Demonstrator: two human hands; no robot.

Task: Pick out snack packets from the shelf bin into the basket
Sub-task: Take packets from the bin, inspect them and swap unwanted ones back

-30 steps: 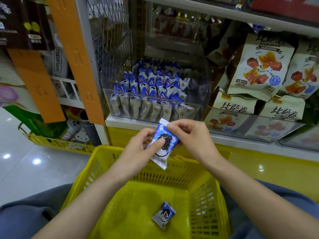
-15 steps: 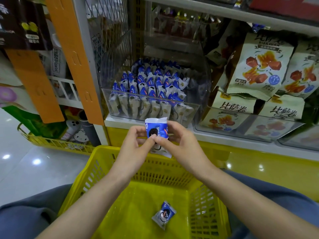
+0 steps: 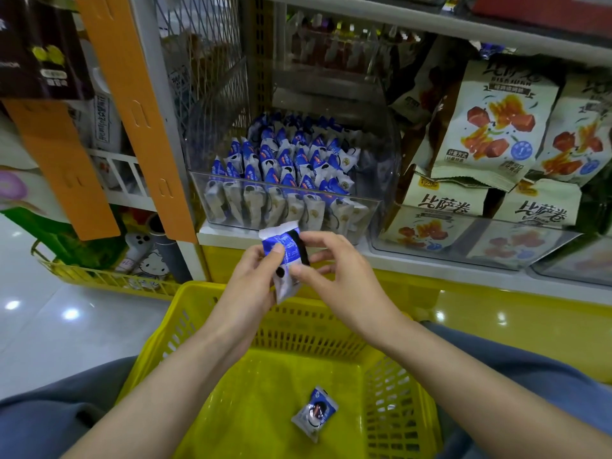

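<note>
Above the far rim of the basket [image 3: 308, 326], just under the shelf [image 3: 225, 235] edge, we held a packet [image 3: 285, 256] upright with both hands: left hand [image 3: 251, 286] pinching its blue top, right hand [image 3: 341, 276] pinching its right edge, spare fingers loosely spread. Behind stood the clear bin [image 3: 372, 212], its front wall low and its top open over rows of packets. A second packet [image 3: 314, 413] lay on the basket floor, apart from every wall.
</note>
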